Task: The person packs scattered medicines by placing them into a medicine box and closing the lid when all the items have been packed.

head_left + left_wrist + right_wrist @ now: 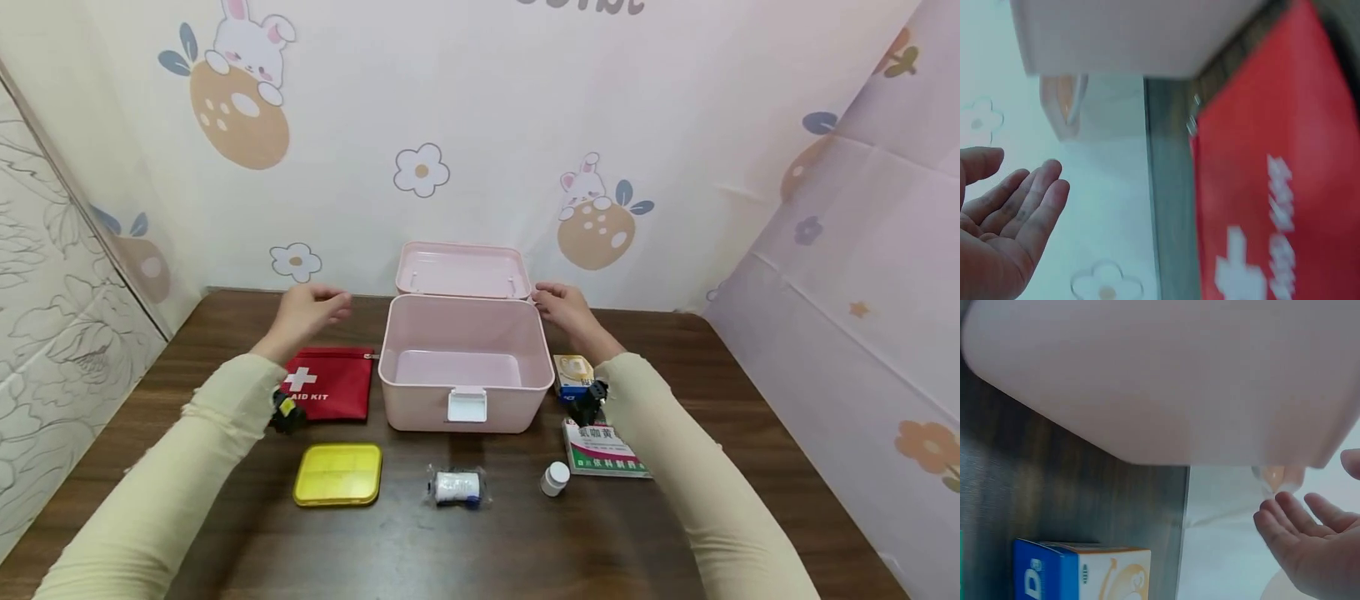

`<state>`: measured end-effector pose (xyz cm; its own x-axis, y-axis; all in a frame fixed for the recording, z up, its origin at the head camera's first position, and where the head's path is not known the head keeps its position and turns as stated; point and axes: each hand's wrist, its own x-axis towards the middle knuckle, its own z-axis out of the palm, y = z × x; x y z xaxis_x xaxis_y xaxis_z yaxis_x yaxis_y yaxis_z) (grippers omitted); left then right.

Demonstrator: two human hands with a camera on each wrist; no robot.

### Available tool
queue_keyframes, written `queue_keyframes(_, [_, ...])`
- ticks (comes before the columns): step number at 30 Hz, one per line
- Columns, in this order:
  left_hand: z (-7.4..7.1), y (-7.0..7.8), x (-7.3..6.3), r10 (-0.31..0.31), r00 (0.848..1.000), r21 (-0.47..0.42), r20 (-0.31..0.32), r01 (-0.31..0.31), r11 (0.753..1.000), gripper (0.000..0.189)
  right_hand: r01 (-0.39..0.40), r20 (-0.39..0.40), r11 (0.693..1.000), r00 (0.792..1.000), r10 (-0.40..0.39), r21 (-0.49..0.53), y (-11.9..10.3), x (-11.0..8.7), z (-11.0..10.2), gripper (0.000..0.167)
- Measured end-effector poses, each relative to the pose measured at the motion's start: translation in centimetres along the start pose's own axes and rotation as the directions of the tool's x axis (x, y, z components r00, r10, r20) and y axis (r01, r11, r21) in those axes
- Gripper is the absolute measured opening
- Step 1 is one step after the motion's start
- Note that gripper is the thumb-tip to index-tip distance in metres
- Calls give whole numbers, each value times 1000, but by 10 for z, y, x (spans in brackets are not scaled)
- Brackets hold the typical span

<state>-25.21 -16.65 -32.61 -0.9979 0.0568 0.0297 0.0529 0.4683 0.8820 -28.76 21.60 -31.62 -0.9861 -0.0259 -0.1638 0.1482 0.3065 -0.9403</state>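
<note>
- The pink box (pixel 420 410) stands on the brown table (pixel 510 554), between the two hands, its lid (pixel 462 271) tipped back and its white latch (pixel 467 406) facing the person.
- The left hand (pixel 306 315) hangs apart from the box, beyond the red pouch (pixel 345 396); its fingers are relaxed and slightly bent, holding nothing.
- The right hand (pixel 567 312) is just beside the box's back right corner, fingers loosely extended and gripping nothing; whether the fingertips touch the lid, I cannot tell.
- Right of the box lie a small medicine box (pixel 573 372) and, nearer, a green-and-white packet (pixel 600 454).
- In front, left to right: a yellow case (pixel 337 475), a wrapped bandage roll (pixel 457 487), a white bottle (pixel 555 478).
</note>
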Motion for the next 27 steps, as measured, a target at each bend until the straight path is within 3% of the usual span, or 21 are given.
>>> queue_keyframes(7, [-30,-41,-37,-8,997,125,-71,17,992,48,4,77,996,997,3,-91,1,-27,6,59])
queue_keyframes(11, [-42,-65,-53,-83,992,149,-93,97,984,59,49,116,986,993,-30,-157,4,-43,9,64])
queue_keyframes(14, [-51,-79,-62,-175,979,201,-106,194,960,74,108,150,978,985,-81,-177,6,-54,12,62])
queue_keyframes(19, [-57,-95,-71,-313,947,273,-77,322,906,94,164,154,962,979,-131,-221,14,-66,18,60])
queue_keyframes(22, [-56,-100,-74,-337,941,301,-32,330,895,95,155,135,956,983,-125,-248,19,-69,21,59])
queue_keyframes(27, [-51,-102,-75,-332,943,353,2,309,883,86,138,88,968,989,-122,-210,24,-70,28,58])
